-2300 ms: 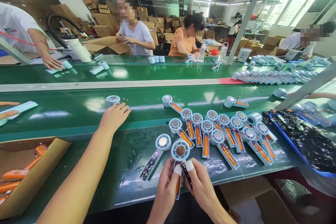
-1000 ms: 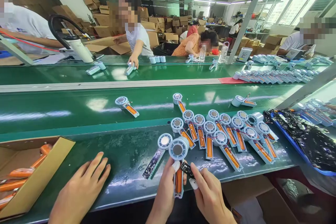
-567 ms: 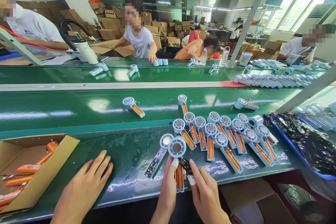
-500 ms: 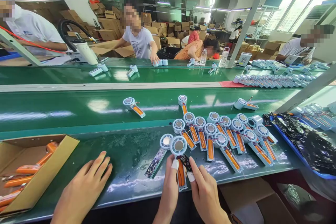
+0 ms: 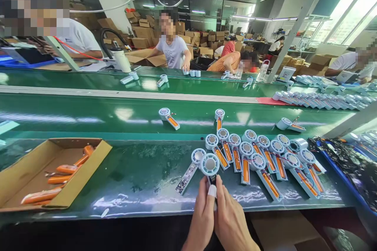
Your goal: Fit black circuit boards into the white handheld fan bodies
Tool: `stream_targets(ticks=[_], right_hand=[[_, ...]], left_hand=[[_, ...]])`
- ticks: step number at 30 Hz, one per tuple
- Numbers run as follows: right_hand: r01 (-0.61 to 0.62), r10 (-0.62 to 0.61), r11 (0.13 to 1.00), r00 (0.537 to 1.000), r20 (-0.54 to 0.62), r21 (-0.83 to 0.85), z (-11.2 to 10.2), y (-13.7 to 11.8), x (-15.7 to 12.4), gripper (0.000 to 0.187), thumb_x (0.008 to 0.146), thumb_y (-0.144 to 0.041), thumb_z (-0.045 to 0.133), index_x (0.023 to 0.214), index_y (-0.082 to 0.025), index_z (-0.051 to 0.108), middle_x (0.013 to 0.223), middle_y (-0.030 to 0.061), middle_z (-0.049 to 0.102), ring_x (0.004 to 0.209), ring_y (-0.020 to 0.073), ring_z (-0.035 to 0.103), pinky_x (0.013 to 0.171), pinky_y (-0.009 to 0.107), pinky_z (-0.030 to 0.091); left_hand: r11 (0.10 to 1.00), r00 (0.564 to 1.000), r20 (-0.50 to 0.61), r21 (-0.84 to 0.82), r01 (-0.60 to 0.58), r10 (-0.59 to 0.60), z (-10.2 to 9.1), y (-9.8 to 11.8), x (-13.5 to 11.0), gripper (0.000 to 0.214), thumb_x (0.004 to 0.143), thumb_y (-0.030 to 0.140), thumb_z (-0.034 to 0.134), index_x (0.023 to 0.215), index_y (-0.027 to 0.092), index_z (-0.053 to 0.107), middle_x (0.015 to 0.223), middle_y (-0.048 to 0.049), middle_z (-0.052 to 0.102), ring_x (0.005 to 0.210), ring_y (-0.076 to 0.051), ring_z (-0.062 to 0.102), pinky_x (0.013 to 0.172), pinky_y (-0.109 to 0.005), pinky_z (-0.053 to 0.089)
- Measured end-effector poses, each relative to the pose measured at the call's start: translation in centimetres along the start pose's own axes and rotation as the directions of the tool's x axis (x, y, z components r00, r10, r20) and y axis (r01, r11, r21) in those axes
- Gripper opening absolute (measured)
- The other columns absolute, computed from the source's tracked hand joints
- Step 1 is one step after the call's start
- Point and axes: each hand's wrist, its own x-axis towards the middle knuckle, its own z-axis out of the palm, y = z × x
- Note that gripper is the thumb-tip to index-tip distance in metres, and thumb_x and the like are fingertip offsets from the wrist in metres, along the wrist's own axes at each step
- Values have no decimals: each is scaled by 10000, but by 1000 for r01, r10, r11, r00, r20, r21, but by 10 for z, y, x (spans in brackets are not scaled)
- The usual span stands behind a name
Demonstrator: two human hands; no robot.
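Note:
A light-blue fan body [image 5: 210, 164] with a round head and silver centre disc is held upright between my two hands near the table's front edge. My left hand [image 5: 202, 213] grips the handle, its thumb in a white finger cover lying along the front. On the handle's other side, my right hand [image 5: 233, 219] presses with closed fingers. A small black circuit board [image 5: 212, 179] shows at the top of the handle; the rest of it is hidden by my fingers. Just left lies another fan body [image 5: 187, 176] with a circuit board covering its handle.
Several fan bodies [image 5: 246, 162] with orange batteries crowd the table to the right. A cardboard box [image 5: 91, 172] holding orange battery packs stands left. Beyond runs a green conveyor [image 5: 132, 119]. A blue tray [image 5: 343, 176] of black boards is far right. Co-workers sit opposite.
The view has turned left. My right hand has closed in against the handle, and the circuit board, tilted out beside it before, now lines up with the handle. Another person's hand has left the table.

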Motion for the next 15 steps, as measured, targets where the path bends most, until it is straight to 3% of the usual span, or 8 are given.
stream_targets(ticks=[2,4,6,10,13,15], right_hand=[[-47,47,998,999,9,41,-1,1,-1,651,1046,-207,214,1605,-92,-99,926,145,719,698,235,727,540,281,606],[-106,106,994,993,52,12,0,3,-6,664,1028,-176,241,1612,-114,-69,839,98,694,593,216,694,473,267,572],[-127,132,991,986,102,-52,4,8,-13,683,993,-124,271,1619,-154,0,820,69,667,502,187,646,417,247,518],[-66,84,992,982,171,-109,16,11,-12,582,934,-67,333,1482,-248,403,970,87,658,491,147,626,421,230,455],[-64,80,995,970,229,-77,22,-1,12,362,933,-236,528,1293,-212,559,970,103,645,726,246,689,602,319,539],[-141,158,987,946,283,-80,28,-17,34,403,883,-368,658,1234,-181,589,925,108,634,821,305,672,705,401,548]], left_hand=[[977,990,-11,167,-137,140,-19,8,8,400,975,405,422,1233,188,638,1305,-155,681,1246,-295,624,1027,-434,525],[880,934,-50,355,-315,355,-41,12,22,354,957,342,432,1158,195,683,1233,-144,703,1195,-294,640,1044,-459,504],[784,891,-34,491,-380,453,-61,13,37,368,924,267,426,1171,209,692,1220,-134,702,1167,-294,646,1028,-474,505],[776,937,101,534,-335,335,-76,13,55,395,910,241,404,1148,230,718,1109,-109,746,1036,-278,699,930,-433,542],[807,940,118,485,-337,321,-72,16,52,393,958,344,385,1038,227,751,1022,-106,766,965,-262,721,872,-388,559],[852,943,104,406,-331,316,-72,14,48,468,983,407,332,962,227,763,977,-106,769,959,-260,722,870,-386,562]])
